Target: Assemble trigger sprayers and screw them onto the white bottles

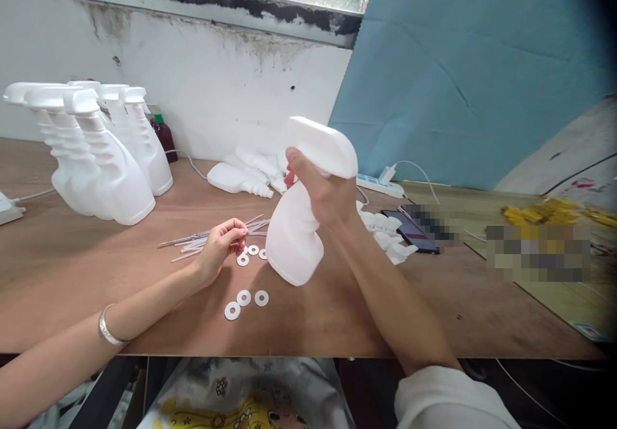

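A white spray bottle (293,233) with its trigger head on is held up, tilted, over the middle of the table. My right hand (332,196) is wrapped around its neck, just under the spray head, with the thumb up along the head's side. My left hand (222,244) rests low beside the bottle, fingers pinched together; whatever is between them is hidden. Thin whitish tubes (193,246) lie right behind that hand, along with a slim metal tool (179,240). Several flat white ring washers (243,298) are scattered near the left hand and in front of it.
Assembled white spray bottles (120,184) stand at the left, a dark bottle with a green cap (164,136) behind them. Headless white bottles (231,178) lie at the back. White spray heads (385,226), a phone (417,233) and a power strip (383,186) are at the right.
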Available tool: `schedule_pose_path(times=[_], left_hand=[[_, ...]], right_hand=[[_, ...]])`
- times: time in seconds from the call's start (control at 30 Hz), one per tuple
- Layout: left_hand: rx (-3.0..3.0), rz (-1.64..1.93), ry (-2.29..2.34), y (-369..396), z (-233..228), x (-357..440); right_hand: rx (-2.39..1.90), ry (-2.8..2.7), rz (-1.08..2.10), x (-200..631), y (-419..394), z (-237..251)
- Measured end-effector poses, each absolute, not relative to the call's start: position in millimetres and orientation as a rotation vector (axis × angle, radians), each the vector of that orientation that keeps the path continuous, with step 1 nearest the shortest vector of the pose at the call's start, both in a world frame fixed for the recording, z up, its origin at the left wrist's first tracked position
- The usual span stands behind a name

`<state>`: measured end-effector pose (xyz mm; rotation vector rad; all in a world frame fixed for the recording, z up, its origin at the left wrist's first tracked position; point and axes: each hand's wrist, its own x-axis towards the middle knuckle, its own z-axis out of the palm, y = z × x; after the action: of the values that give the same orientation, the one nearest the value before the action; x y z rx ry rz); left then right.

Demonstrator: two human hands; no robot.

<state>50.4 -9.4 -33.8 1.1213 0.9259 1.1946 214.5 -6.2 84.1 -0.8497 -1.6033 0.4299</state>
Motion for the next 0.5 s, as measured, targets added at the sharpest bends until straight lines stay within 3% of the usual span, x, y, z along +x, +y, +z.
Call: schedule_pose_path(times=[0.5], left_hand=[[1.246,1.178,0.916,-14,-29,52]], right_hand=[[-0.886,-1.645,0.291,227,13,82]])
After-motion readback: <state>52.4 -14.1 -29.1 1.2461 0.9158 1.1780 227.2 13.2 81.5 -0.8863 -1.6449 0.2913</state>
